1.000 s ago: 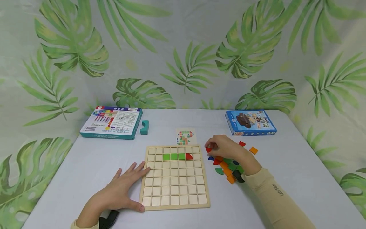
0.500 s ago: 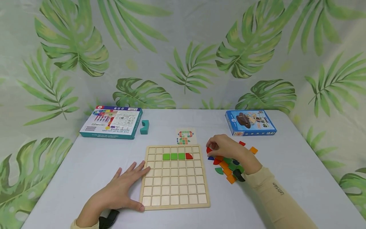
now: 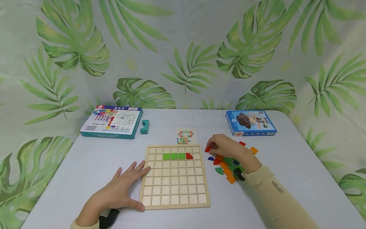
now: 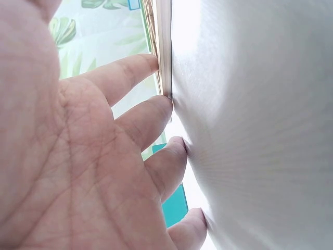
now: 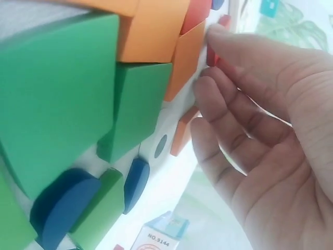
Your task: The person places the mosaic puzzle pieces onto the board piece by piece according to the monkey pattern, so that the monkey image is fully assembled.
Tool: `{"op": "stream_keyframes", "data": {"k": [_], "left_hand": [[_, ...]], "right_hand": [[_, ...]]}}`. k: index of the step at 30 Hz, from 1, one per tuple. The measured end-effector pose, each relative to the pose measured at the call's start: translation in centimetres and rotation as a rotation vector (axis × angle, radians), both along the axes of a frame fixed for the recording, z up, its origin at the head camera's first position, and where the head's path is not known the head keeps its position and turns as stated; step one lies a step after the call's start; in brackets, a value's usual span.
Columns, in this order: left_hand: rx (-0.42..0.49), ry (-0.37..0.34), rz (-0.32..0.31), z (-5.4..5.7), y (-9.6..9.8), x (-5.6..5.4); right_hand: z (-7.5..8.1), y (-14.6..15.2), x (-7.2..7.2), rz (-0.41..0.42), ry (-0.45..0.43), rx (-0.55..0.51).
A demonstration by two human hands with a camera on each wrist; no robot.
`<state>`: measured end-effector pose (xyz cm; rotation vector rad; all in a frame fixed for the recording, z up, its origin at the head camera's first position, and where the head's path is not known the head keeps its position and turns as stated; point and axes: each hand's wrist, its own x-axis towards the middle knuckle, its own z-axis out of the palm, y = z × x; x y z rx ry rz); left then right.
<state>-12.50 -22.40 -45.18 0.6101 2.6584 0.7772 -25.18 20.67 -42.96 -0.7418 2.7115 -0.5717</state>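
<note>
While the right hand (image 3: 226,144) is pinching a red piece (image 3: 207,149) between its fingertips, the head view is showing that piece just beyond the far part of the wooden board's (image 3: 177,208) right rim, roughly level with its far rows. From the right hand it is lying at the left tip of the reach; from the left hand (image 3: 121,187) it is lying well apart, forward and to the right, with the board's whole width between. The right hand is clearly the nearer one. Three green squares (image 3: 174,156) and a second red piece (image 3: 189,156) are forming a row on the board, and this row's red end is facing the held piece. Nearer the person, loose pieces (image 3: 227,171) are spreading beneath and beside the right wrist. Fingers are hiding part of the held piece, so its long axis is not showing.

In the left wrist view, the left hand is spreading its fingers wide and gripping nothing: two fingertips are touching the board's edge, and the other two are resting on the white cloth (image 4: 250,146). The held piece is not appearing here.

In the right wrist view, the red piece is showing edge-on by the thumb and forefinger, the remaining fingers bending loosely below. Whether it is touching the cloth, I cannot tell.
</note>
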Motion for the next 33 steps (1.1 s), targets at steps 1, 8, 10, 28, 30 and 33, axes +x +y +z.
{"op": "stream_keyframes", "data": {"k": [1,8,10,28,30,33], "left_hand": [[-0.001,0.005,-0.004,0.0,0.0,0.0],[0.007,0.001,-0.012,0.2,0.0,0.1],[0.004,0.006,-0.013,0.2,0.0,0.1],[0.000,0.006,-0.009,0.0,-0.1,0.0],[0.001,0.001,-0.009,0.1,-0.1,0.0],[-0.004,0.006,-0.015,0.2,-0.1,0.1]], "right_hand": [[0.0,-0.1,0.0,-0.006,0.001,0.003],[0.7,-1.0,0.2,-0.053,0.012,-0.046],[0.9,-1.8,0.1,-0.037,0.024,-0.077],[1.5,-11.6,0.0,0.221,0.081,-0.131],[1.3,-12.6,0.1,0.231,0.075,-0.121],[1.0,-14.0,0.2,0.244,0.082,-0.104]]}}
